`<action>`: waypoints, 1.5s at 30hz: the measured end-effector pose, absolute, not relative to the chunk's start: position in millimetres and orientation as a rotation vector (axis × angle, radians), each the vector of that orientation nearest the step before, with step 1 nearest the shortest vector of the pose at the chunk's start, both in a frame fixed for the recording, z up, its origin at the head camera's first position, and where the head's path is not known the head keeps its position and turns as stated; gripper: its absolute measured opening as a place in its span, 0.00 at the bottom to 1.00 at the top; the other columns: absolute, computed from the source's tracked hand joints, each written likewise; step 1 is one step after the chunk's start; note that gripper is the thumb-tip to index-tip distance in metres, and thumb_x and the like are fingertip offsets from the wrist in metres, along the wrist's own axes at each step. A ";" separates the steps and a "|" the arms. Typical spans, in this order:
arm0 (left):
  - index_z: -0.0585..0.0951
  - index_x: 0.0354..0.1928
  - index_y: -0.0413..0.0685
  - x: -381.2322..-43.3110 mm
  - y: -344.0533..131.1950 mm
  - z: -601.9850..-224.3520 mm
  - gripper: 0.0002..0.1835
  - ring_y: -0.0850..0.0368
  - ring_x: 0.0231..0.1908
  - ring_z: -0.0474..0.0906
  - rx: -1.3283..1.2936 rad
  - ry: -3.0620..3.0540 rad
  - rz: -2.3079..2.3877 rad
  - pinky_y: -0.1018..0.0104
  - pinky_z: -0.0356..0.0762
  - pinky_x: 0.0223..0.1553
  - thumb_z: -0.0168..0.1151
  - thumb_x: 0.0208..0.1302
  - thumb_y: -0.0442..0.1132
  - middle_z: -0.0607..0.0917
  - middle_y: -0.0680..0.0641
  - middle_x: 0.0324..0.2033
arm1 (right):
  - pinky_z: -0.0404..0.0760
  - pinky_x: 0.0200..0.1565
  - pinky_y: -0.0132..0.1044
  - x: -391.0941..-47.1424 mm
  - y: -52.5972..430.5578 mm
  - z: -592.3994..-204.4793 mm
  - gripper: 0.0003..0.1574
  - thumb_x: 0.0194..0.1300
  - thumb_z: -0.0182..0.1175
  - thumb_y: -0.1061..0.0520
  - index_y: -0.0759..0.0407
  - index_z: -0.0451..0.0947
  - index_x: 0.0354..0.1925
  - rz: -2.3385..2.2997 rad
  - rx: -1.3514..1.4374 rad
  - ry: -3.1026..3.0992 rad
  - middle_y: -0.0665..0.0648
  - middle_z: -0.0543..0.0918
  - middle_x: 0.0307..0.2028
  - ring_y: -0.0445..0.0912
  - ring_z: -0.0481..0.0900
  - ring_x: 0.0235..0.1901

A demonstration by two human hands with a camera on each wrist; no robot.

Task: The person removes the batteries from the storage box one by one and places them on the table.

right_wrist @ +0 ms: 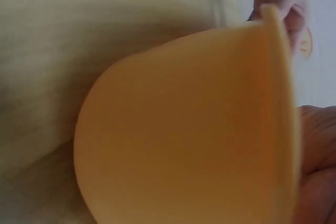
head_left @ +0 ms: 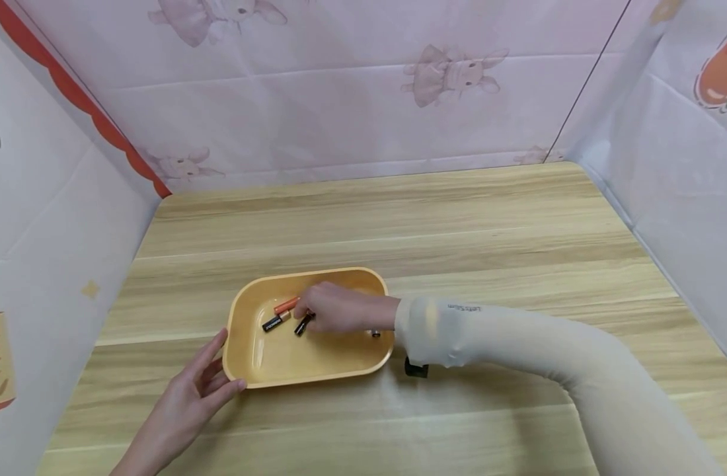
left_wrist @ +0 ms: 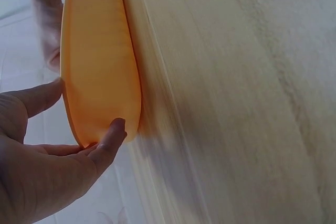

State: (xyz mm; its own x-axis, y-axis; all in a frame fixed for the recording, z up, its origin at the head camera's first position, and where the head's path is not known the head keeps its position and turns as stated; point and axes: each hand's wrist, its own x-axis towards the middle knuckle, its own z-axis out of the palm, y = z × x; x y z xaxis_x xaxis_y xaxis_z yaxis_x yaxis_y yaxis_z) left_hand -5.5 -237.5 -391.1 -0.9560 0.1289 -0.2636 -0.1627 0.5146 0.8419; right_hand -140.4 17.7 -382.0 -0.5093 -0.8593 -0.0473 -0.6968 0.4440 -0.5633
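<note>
A yellow plastic basin (head_left: 316, 379) rests on the wooden table, with several small batteries inside. At its left end, my left hand (head_left: 188, 390) holds the near corner, thumb at the rim and fingers against the outer wall (left_wrist: 102, 51). My right hand (head_left: 334, 307) reaches down into the basin, fingers curled and pinching a black battery (head_left: 303, 325). Just left of those fingertips lie a black battery with a copper end (head_left: 274, 322) and an orange battery (head_left: 286, 305). Another battery (head_left: 375, 333) shows partly beneath the right wrist. In the right wrist view the basin wall (right_wrist: 184, 129) hides the fingertips.
The wooden table (head_left: 459, 231) extends behind and right of the basin. Printed cloth walls (head_left: 340, 112) enclose its back and both sides. A dark wrist camera (head_left: 416, 368) hangs below the right sleeve, close to the basin's right rim.
</note>
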 end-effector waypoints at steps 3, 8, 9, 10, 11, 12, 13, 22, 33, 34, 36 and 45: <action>0.49 0.82 0.38 -5.2 -237.5 -391.1 0.48 0.33 0.63 0.74 -0.029 2.466 1.420 0.70 0.84 0.52 0.68 0.69 0.28 0.55 0.27 0.77 | 0.56 0.27 0.26 -141.9 14.1 -387.2 0.18 0.62 0.62 0.73 0.58 0.72 0.21 -0.656 -1.356 2.386 0.46 0.60 0.20 0.39 0.59 0.25; 0.49 0.82 0.37 -4.1 -238.0 -391.7 0.48 0.33 0.63 0.75 -0.011 2.465 1.438 0.71 0.84 0.51 0.68 0.68 0.28 0.55 0.26 0.76 | 0.62 0.31 0.26 -140.1 9.5 -389.2 0.14 0.61 0.62 0.73 0.59 0.83 0.24 -0.548 -1.401 2.440 0.45 0.69 0.20 0.39 0.63 0.27; 0.49 0.81 0.37 -3.9 -238.1 -391.9 0.48 0.33 0.62 0.75 -0.004 2.468 1.443 0.71 0.84 0.51 0.68 0.68 0.27 0.55 0.26 0.76 | 0.62 0.33 0.26 -139.4 8.8 -389.4 0.15 0.61 0.62 0.73 0.58 0.84 0.24 -0.531 -1.410 2.449 0.44 0.71 0.21 0.39 0.64 0.28; 0.49 0.81 0.37 -3.8 -238.2 -392.0 0.48 0.33 0.62 0.75 0.001 2.469 1.448 0.72 0.84 0.51 0.68 0.68 0.27 0.55 0.26 0.76 | 0.62 0.32 0.26 -139.0 8.2 -389.9 0.16 0.62 0.61 0.74 0.58 0.84 0.24 -0.528 -1.416 2.449 0.44 0.71 0.20 0.39 0.64 0.27; 0.49 0.81 0.37 -3.7 -238.3 -392.0 0.48 0.34 0.62 0.75 0.006 2.471 1.451 0.72 0.84 0.51 0.68 0.68 0.27 0.55 0.27 0.76 | 0.62 0.31 0.26 -138.5 7.6 -390.3 0.17 0.61 0.61 0.75 0.58 0.83 0.23 -0.529 -1.420 2.444 0.44 0.70 0.20 0.39 0.63 0.27; 0.49 0.81 0.37 -3.7 -238.5 -392.2 0.48 0.34 0.62 0.75 0.010 2.474 1.452 0.72 0.84 0.51 0.68 0.68 0.27 0.55 0.27 0.76 | 0.61 0.30 0.26 -138.2 7.0 -390.6 0.18 0.61 0.60 0.75 0.58 0.83 0.22 -0.535 -1.418 2.439 0.45 0.69 0.19 0.39 0.62 0.26; 0.49 0.81 0.36 -3.6 -238.5 -392.3 0.48 0.34 0.62 0.75 0.012 2.474 1.455 0.72 0.84 0.51 0.68 0.68 0.27 0.55 0.27 0.76 | 0.60 0.29 0.26 -137.8 6.7 -390.7 0.19 0.61 0.59 0.76 0.58 0.83 0.21 -0.543 -1.410 2.436 0.44 0.68 0.18 0.39 0.61 0.25; 0.49 0.81 0.37 -3.7 -239.2 -393.1 0.48 0.35 0.62 0.76 0.017 2.473 1.466 0.73 0.84 0.51 0.68 0.68 0.28 0.57 0.26 0.75 | 0.67 0.31 0.27 -134.7 5.5 -395.6 0.20 0.64 0.61 0.74 0.54 0.84 0.22 -0.406 -1.449 2.510 0.44 0.75 0.22 0.40 0.67 0.29; 0.50 0.81 0.37 -3.2 -240.1 -395.5 0.48 0.35 0.62 0.76 0.018 2.470 1.474 0.73 0.84 0.51 0.68 0.68 0.27 0.57 0.26 0.75 | 0.77 0.49 0.31 -128.8 6.5 -394.2 0.13 0.71 0.62 0.66 0.51 0.88 0.34 -0.215 -1.485 2.572 0.46 0.85 0.37 0.43 0.76 0.42; 0.50 0.81 0.37 -3.1 -240.1 -395.7 0.48 0.36 0.62 0.76 0.019 2.471 1.476 0.73 0.84 0.51 0.68 0.68 0.27 0.57 0.26 0.76 | 0.77 0.46 0.30 -128.5 6.7 -393.3 0.13 0.71 0.62 0.66 0.51 0.87 0.33 -0.245 -1.496 2.559 0.46 0.85 0.35 0.42 0.76 0.40; 0.50 0.81 0.36 -2.9 -240.0 -396.1 0.48 0.38 0.62 0.76 0.022 2.474 1.477 0.73 0.84 0.51 0.68 0.68 0.27 0.57 0.26 0.76 | 0.75 0.40 0.29 -128.2 7.8 -389.1 0.13 0.70 0.62 0.67 0.53 0.86 0.31 -0.339 -1.501 2.526 0.48 0.83 0.33 0.42 0.74 0.37; 0.49 0.81 0.37 -3.7 -239.7 -395.7 0.48 0.35 0.63 0.74 0.018 2.472 1.483 0.73 0.83 0.51 0.68 0.68 0.28 0.56 0.26 0.76 | 0.75 0.39 0.26 -130.8 23.1 -354.4 0.05 0.69 0.64 0.65 0.59 0.86 0.41 -0.760 -1.363 2.471 0.50 0.85 0.37 0.40 0.76 0.37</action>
